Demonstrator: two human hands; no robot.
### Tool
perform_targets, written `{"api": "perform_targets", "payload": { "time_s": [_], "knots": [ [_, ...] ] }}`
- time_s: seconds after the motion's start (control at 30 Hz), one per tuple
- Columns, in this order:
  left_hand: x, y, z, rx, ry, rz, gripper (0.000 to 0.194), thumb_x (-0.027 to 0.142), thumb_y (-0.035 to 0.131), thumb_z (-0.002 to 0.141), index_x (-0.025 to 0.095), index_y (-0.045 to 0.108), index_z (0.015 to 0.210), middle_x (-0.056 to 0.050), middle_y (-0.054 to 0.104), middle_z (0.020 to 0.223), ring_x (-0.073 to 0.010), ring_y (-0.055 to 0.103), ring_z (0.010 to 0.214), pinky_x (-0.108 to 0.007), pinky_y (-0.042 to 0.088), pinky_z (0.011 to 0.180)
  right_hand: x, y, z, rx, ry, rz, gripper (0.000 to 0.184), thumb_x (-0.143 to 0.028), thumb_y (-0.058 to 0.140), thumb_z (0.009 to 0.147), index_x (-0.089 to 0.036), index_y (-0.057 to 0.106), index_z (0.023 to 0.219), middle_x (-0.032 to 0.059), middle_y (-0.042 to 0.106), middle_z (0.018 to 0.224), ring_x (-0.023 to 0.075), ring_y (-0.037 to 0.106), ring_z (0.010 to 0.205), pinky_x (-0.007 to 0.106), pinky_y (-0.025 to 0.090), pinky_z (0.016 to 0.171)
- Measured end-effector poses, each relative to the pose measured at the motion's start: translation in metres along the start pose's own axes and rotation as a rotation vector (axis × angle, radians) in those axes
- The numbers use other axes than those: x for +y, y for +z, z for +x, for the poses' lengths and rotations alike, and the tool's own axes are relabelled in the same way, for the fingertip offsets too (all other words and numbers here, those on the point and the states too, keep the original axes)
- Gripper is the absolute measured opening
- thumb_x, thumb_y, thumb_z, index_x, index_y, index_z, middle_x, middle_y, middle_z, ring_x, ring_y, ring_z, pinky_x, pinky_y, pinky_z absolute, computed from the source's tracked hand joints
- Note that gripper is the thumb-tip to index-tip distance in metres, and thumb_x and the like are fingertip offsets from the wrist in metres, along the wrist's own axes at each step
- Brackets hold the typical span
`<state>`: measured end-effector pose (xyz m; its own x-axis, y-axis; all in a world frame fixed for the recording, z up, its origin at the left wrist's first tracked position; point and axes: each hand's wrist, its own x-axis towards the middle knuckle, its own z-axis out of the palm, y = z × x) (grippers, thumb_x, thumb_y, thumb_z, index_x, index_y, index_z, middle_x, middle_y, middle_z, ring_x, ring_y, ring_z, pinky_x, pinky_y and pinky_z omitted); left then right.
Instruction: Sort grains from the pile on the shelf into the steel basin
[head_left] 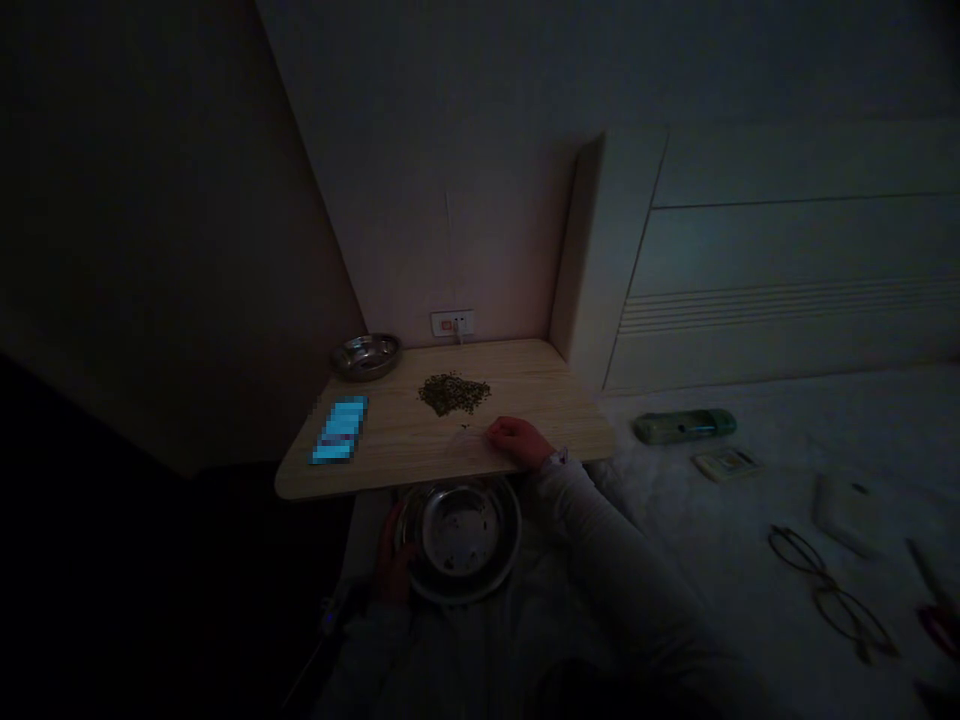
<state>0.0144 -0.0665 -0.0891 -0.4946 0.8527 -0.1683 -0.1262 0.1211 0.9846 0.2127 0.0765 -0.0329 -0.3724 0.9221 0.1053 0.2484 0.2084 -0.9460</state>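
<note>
Dim room. Biggest first: bed (pixel 675 510) runs past the desk's right edge, carrying odds and ends like our green bottle (pixel 684 426) and glasses (pixel 827 584), probably parked there to be off the work surface.

Desk (pixel 540 375) has its back edge against the wall, which should help it sit firm.

Metal basin (pixel 511 550) is below the desk's front edge, near its middle, mouth up, a few dark bits inside. Our left hand (pixel 394 560) has its grip clamped on the rim at the basin's left side, we'd say to stop it tipping.

Small metal bowl (pixel 366 358) sits at the back left corner, likely out of our arms' way. Phone (pixel 340 430) lies flat by the left edge, screen lit, so we can presumably glance at it.

Grain pile (pixel 452 394) is spread mid-desk, toward the back edge; exact kind we can't tell. Central spot puts it in easy reach.

Right hand (pixel 517 442) is by the front edge, right of the middle. Grip: fingers curled together; we see nothing in it, too dark to rule out a grain. Pile is ahead and to the left of that grip, near but apart. Some stray grains (pixel 465 427) lie between pile and front edge, left of the fingers.
</note>
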Motion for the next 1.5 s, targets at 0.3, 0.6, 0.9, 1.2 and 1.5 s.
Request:
{"api": "perform_targets", "payload": {
  "time_s": [0.3,0.6,0.9,1.2,1.5],
  "knots": [
    [-0.007,-0.003,0.004,-0.008,0.061,0.008,0.053,0.012,0.047,0.056,0.024,0.048,0.108,-0.003,0.050,0.117,-0.0210,0.039,0.111,-0.031,0.032,0.090,0.007,-0.004,0.034,0.377,0.024,-0.097,0.017,-0.028,0.041,0.065,-0.016,0.053,0.070,-0.0014,0.055,0.064,0.0094,0.049,0.063,0.022,0.039,0.064],
    [-0.004,-0.002,0.003,0.008,0.056,0.004,0.053,0.012,0.048,0.055,0.021,0.048,0.107,-0.005,0.047,0.119,-0.0220,0.036,0.113,-0.033,0.028,0.092,0.004,-0.002,0.028,0.408,0.050,-0.287,0.018,-0.028,0.042,0.066,-0.017,0.055,0.073,-0.0006,0.055,0.066,0.0101,0.048,0.063,0.022,0.037,0.062],
    [0.002,0.000,-0.001,0.017,0.047,0.015,0.052,0.012,0.047,0.055,0.022,0.049,0.105,-0.004,0.047,0.119,-0.0216,0.037,0.113,-0.031,0.030,0.091,0.005,-0.001,0.028,0.382,0.032,-0.362,0.018,-0.029,0.042,0.068,-0.018,0.055,0.074,-0.0009,0.055,0.065,0.0103,0.048,0.061,0.022,0.036,0.059],
    [0.003,0.001,-0.002,0.005,0.026,0.008,0.054,0.013,0.046,0.055,0.020,0.047,0.109,-0.006,0.048,0.118,-0.0220,0.038,0.112,-0.031,0.033,0.088,0.003,0.001,0.025,0.363,0.044,-0.310,0.016,-0.028,0.044,0.066,-0.018,0.055,0.073,-0.0019,0.055,0.064,0.0099,0.048,0.061,0.022,0.036,0.058],
    [0.003,0.000,-0.001,-0.013,0.020,0.004,0.054,0.012,0.046,0.055,0.021,0.047,0.108,-0.004,0.050,0.117,-0.0196,0.039,0.111,-0.028,0.033,0.089,0.003,0.000,0.025,0.322,0.033,-0.276,0.015,-0.028,0.045,0.065,-0.018,0.054,0.069,-0.0025,0.054,0.061,0.0096,0.048,0.059,0.021,0.035,0.057]
  ]
}}
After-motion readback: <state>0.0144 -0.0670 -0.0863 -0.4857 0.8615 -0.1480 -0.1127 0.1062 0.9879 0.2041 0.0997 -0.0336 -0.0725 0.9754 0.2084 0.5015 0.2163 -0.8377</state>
